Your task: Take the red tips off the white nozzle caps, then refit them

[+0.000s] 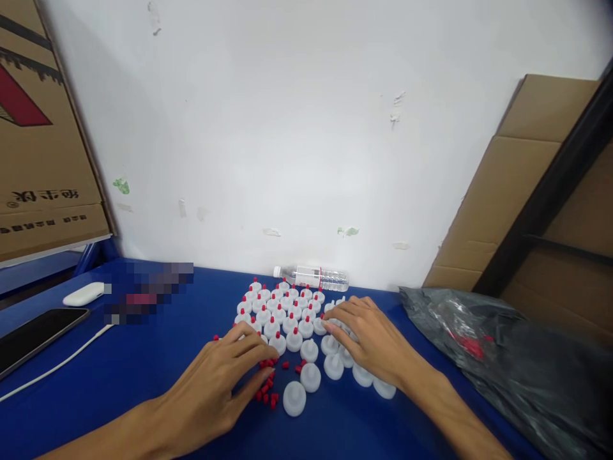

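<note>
Rows of white nozzle caps, several of them topped with small red tips (292, 318), stand on the blue table (158, 358). My left hand (223, 377) is over a loose pile of small red tips (265, 393), thumb and fingers apart and curved, hiding some of them. My right hand (376, 335) reaches over the right side of the group. Its thumb and forefinger close around a red tip on a white nozzle cap (320, 327). Beneath and in front of that hand are white nozzle caps (334, 366) without red tips. Another bare white nozzle cap (294, 398) stands nearest me.
A clear plastic bottle (311, 277) lies along the wall behind the caps. On the right rests a dark plastic bag (522, 377) with red pieces in clear wrap. At left are a phone (38, 335), a white case (83, 294) and a white cable (62, 364). Cardboard (507, 185) leans at right.
</note>
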Demonstrator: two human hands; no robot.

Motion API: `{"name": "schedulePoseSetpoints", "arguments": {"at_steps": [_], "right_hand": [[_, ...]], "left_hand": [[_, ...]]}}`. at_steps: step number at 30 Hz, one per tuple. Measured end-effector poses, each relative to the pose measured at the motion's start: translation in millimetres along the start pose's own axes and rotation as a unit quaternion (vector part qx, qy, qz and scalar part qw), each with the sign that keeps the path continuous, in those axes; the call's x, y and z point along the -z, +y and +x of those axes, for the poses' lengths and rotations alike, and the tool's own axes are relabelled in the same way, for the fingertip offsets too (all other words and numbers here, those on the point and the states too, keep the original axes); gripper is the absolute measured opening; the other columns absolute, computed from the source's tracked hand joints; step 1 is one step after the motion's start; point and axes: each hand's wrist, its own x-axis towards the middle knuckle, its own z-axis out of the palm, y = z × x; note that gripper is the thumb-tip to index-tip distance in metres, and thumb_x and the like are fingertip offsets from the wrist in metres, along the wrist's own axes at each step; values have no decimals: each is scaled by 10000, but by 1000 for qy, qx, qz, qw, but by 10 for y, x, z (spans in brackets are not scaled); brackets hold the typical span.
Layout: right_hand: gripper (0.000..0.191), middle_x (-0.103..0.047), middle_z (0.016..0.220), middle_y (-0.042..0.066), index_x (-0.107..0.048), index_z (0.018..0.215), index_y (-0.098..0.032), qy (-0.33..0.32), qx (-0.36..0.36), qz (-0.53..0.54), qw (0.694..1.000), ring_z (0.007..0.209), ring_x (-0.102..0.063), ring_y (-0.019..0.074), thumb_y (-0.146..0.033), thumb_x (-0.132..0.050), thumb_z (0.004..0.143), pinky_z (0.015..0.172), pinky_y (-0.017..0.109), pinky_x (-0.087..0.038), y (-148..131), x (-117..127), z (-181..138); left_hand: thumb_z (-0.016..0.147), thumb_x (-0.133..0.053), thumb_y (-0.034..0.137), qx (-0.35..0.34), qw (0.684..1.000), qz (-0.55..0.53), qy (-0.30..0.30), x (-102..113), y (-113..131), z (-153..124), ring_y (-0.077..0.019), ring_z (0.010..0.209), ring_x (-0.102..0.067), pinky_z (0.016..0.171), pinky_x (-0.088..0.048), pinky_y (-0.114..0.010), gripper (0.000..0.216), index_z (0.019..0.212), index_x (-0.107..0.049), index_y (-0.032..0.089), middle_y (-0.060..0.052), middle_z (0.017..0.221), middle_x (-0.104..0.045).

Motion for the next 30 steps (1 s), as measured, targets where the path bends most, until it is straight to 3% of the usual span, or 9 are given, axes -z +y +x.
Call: {"name": "schedulePoseSetpoints", "arguments": {"at_steps": [4,7,11,14,17,20,23,27,30], "right_hand": [[325,-730,1216,22,-672,1234,-270,-23,12,16,1000,1144,-610,238,-337,-383,1101,1017,467,-408,-23,-41,1],[354,-738,1177,19,-664,1246,-270,-26,19,28,999,1135,-608,234,-260,-340,1103,1030,479,-408,-36,-37,7],[221,-731,1127,29,-662,1181,-261,38,7,33,999,1105,-625,239,-324,-482,1069,1038,484,-407,-54,34,18],[172,-709,1091,55,-639,1126,-230,93,8,33,995,1002,-652,236,-354,-599,1013,911,424,-484,-124,62,25],[153,-695,1103,71,-601,1168,-215,106,69,30,991,949,-665,212,-262,-539,1037,792,352,-518,-296,25,35],[201,-716,1086,76,-560,1235,-181,127,162,20,978,969,-678,210,-218,-516,1042,832,352,-535,-540,-56,49],[160,-743,1005,48,-571,1168,-163,153,231,23,961,953,-690,181,-150,-475,1041,846,321,-542,-756,-133,60],[167,-755,955,16,-607,1033,-199,203,249,18,947,897,-699,145,-111,-465,1022,831,267,-546,-881,-200,61],[145,-751,943,22,-621,1042,-189,208,256,9,944,900,-701,150,-111,-504,1005,829,276,-552,-893,-229,60]], "left_hand": [[1041,-507,160,-5,1000,-9,-24,-16,-24,-5,-206,1015,-582,835,-530,-313,243,1226,-607,282,-29,1044,-685],[1049,-463,128,-21,999,-21,-19,-23,-31,2,-198,1057,-593,892,-541,-319,291,1248,-603,290,-26,1069,-687],[1048,-483,146,-38,999,-20,13,-13,-18,13,-204,1137,-584,958,-533,-318,282,1269,-596,279,-34,1124,-697],[1042,-504,151,-38,998,-20,36,-1,-4,10,-205,1138,-567,979,-513,-327,262,1256,-591,275,-33,1143,-687],[1034,-507,148,-29,998,-16,62,2,8,-2,-205,1098,-557,974,-495,-333,262,1251,-580,274,-34,1125,-663],[1022,-555,213,-17,997,-20,73,0,17,-18,-210,1036,-546,938,-487,-334,226,1241,-555,268,-31,1082,-640],[1016,-559,226,-19,998,-33,55,4,26,-35,-204,955,-541,846,-482,-309,150,1160,-549,266,-18,1017,-622],[1019,-481,151,-38,998,-45,14,22,46,-45,-189,893,-536,788,-464,-290,107,1035,-533,244,-15,963,-602],[1000,-423,103,-58,998,-21,-10,39,59,-30,-197,847,-519,750,-438,-314,160,971,-521,225,-27,934,-598]]}}
